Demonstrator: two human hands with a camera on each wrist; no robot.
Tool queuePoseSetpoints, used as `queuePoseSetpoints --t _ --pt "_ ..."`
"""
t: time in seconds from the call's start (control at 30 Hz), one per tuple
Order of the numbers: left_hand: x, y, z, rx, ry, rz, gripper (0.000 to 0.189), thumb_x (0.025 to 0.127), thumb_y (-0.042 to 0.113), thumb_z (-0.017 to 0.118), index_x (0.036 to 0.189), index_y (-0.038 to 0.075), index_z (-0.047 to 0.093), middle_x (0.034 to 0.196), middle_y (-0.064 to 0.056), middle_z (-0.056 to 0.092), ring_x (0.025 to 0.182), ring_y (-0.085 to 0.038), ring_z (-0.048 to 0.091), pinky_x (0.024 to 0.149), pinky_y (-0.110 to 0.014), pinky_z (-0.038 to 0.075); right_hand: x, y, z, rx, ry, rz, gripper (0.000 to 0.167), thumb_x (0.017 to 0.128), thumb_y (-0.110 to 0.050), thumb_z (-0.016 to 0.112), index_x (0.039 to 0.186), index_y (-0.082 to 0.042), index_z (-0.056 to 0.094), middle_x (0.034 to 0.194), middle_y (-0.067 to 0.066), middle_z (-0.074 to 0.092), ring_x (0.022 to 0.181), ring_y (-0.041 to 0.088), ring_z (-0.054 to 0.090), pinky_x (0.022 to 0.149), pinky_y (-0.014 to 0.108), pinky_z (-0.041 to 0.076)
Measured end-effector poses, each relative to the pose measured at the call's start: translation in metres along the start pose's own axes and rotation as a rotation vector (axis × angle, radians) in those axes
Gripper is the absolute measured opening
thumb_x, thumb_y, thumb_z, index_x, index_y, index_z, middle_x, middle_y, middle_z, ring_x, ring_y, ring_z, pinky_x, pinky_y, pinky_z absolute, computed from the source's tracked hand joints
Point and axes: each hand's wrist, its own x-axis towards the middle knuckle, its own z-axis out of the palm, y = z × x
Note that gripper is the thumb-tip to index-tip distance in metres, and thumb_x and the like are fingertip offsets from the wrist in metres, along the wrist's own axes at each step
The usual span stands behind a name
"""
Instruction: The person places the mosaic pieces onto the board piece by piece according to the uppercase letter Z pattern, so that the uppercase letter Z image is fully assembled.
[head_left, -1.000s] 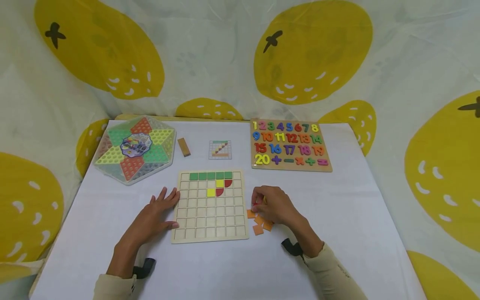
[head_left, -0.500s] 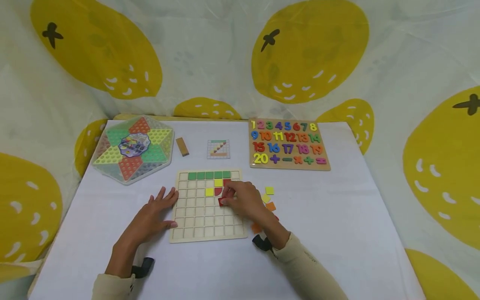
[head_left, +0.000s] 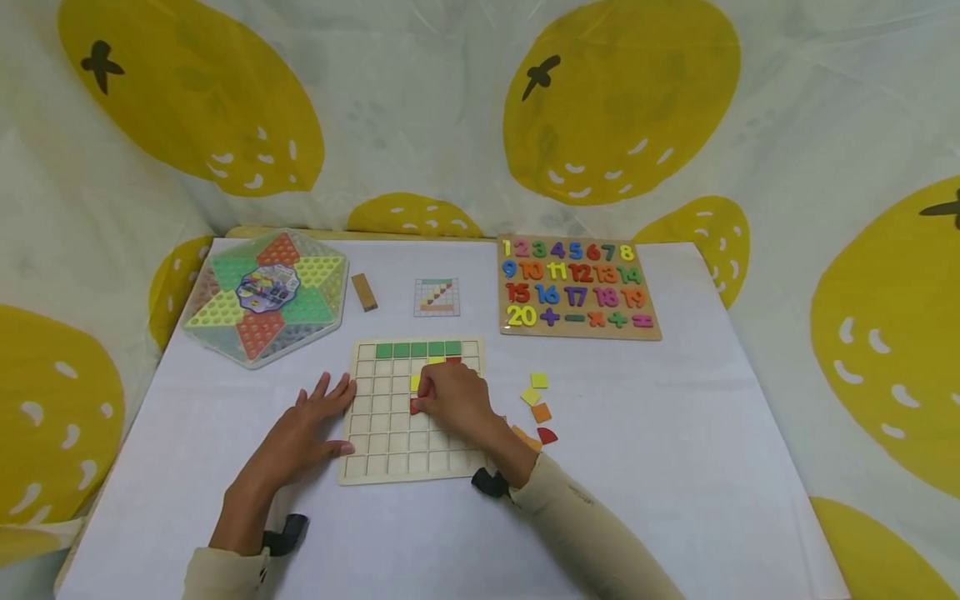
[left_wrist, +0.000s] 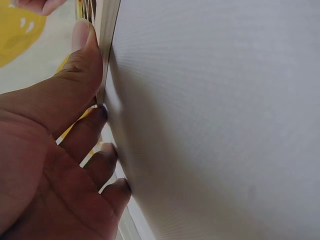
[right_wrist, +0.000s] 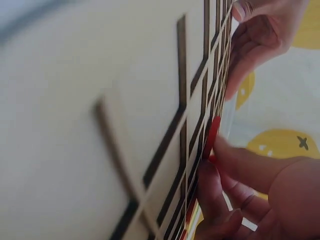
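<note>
Grip, right hand (head_left: 455, 402): thumb and fingertips pinch a small red piece (head_left: 414, 407). The piece sits at the very tips, on the left side of the hand, with part of it covered by the fingers. Position: at the fourth row from the far edge of the wooden grid board (head_left: 348, 473), near the middle column. From the right wrist the piece shows edge-on between thumb and finger, close against the grid; whether it is seated in a cell cannot be determined.

Left hand (head_left: 311, 423): fingers spread, thumb apart, set along the left edge of the board. The left wrist view shows the thumb against the board's rim and the other fingertips down beside it. It pinches no piece.

On the board: five green squares (head_left: 419, 350) in the farthest row; nearer, yellow and red pieces partly hidden by the right hand.

Right of the board, on the white cloth (head_left: 675, 467): two yellow squares (head_left: 539, 380), an orange square (head_left: 542, 412) and a red quarter-round (head_left: 547, 435), with further orange pieces partly under the right wrist. Beyond the board lies a printed pattern card (head_left: 437, 297).
</note>
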Motion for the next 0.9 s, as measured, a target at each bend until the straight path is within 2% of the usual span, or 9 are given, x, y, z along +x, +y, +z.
queuePoseSetpoints --t 0.23,0.4,0.57,0.7,0.9 --pt "0.001 -0.001 0.001 0.008 -0.003 0.016 0.105 0.074 0.021 0.094 0.164 0.011 0.04 0.171 -0.013 0.034 0.164 -0.045 0.017 0.129 -0.071 0.018 0.003 -0.001 0.002 -0.035 0.041 0.073 0.029 0.088 -0.034 0.088 0.074 -0.027 0.063 0.07 -0.013 0.062 0.072 0.012 0.058 0.061 0.031 0.043" --pt "0.0 0.0 0.0 0.006 0.004 0.011 0.105 0.074 0.021 0.095 0.163 0.01 0.041 0.171 -0.013 0.034 0.164 -0.046 0.017 0.129 -0.072 0.017 0.003 -0.005 0.002 -0.056 0.05 0.053 0.027 0.089 -0.032 0.087 0.076 -0.027 0.063 0.071 -0.013 0.062 0.071 0.013 0.059 0.06 0.03 0.044" --pt "0.0 -0.001 0.001 0.0 0.008 0.02 0.104 0.074 0.021 0.095 0.163 0.009 0.042 0.17 -0.014 0.035 0.163 -0.046 0.018 0.128 -0.073 0.018 0.0 -0.006 -0.001 -0.034 0.037 0.03 0.021 0.089 -0.032 0.086 0.084 -0.026 0.067 0.071 -0.013 0.062 0.072 0.012 0.058 0.061 0.028 0.043" --pt "0.0 -0.002 0.002 0.002 0.009 0.027 0.105 0.073 0.021 0.095 0.163 0.009 0.041 0.17 -0.014 0.035 0.163 -0.046 0.019 0.128 -0.073 0.019 -0.006 0.003 -0.013 0.002 0.059 0.029 0.019 0.089 -0.033 0.086 0.092 -0.024 0.07 0.072 -0.009 0.062 0.075 0.013 0.059 0.064 0.029 0.045" --pt "0.001 -0.003 0.002 -0.004 -0.002 0.011 0.106 0.074 0.02 0.095 0.164 0.011 0.04 0.171 -0.012 0.033 0.165 -0.043 0.016 0.129 -0.071 0.017 -0.02 0.031 -0.044 0.046 0.099 0.1 0.023 0.087 -0.03 0.089 0.102 -0.023 0.073 0.081 -0.009 0.066 0.083 0.016 0.06 0.072 0.032 0.047"
